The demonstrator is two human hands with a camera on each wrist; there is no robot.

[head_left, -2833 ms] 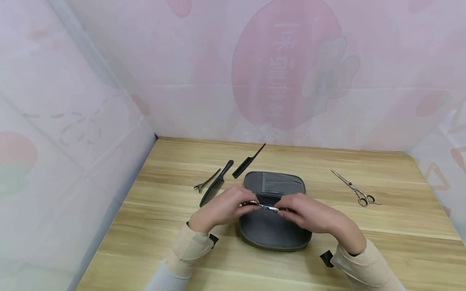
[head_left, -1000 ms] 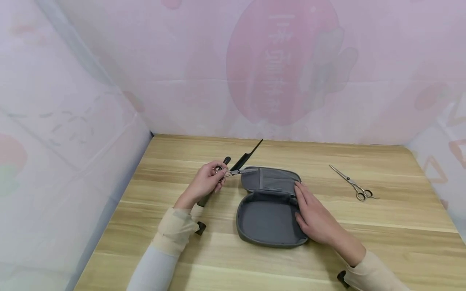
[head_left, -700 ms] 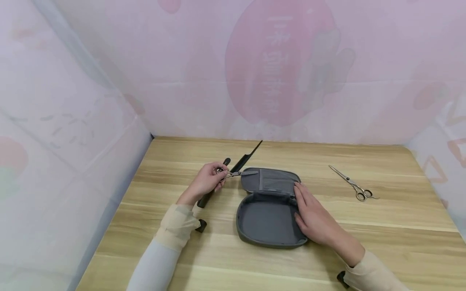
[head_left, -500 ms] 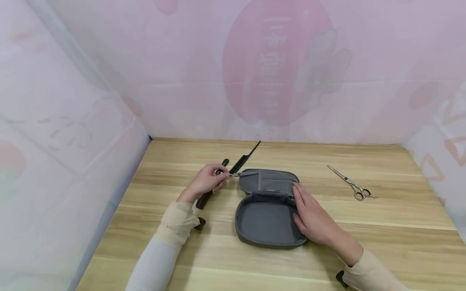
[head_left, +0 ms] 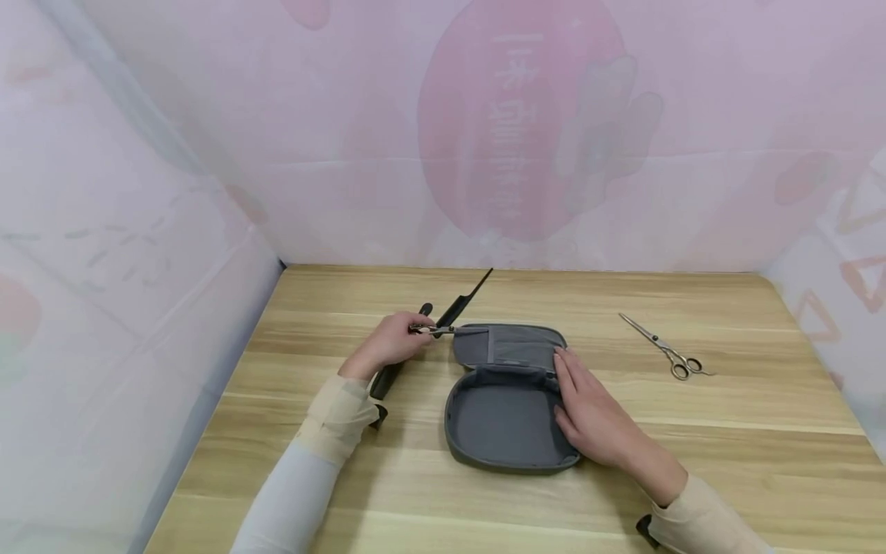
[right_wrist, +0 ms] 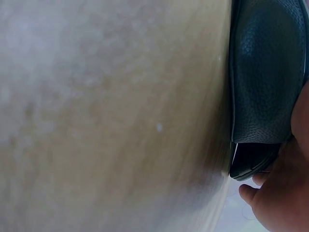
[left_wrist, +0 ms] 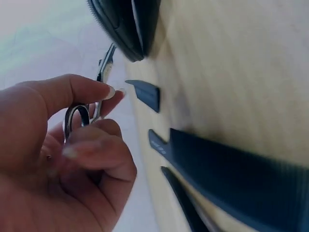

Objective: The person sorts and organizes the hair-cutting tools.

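Note:
An open grey zip case (head_left: 477,431) lies mid-table, its lid (head_left: 515,346) with pockets folded back. My left hand (head_left: 414,332) pinches the handle rings of small silver scissors (head_left: 439,330), blades pointing right, tips at the lid's left edge. The left wrist view shows a finger ring (left_wrist: 76,116) between thumb and fingers and the blades (left_wrist: 107,60) reaching toward the case (left_wrist: 130,24). My right hand (head_left: 564,369) rests flat on the case's right rim near the hinge. In the right wrist view its fingers (right_wrist: 282,193) touch the case's dark shell (right_wrist: 270,72).
A second pair of silver scissors (head_left: 663,353) lies at the right. A black tail comb (head_left: 465,300) and another black comb (head_left: 386,378) lie left of the case, partly under my left hand. Pink printed walls enclose the wooden table (head_left: 727,462) on three sides.
Both hands held the scissors over the case at first. The left hand took them to the lid's left side and has lowered them slightly; the right hand settled on the case's rim.

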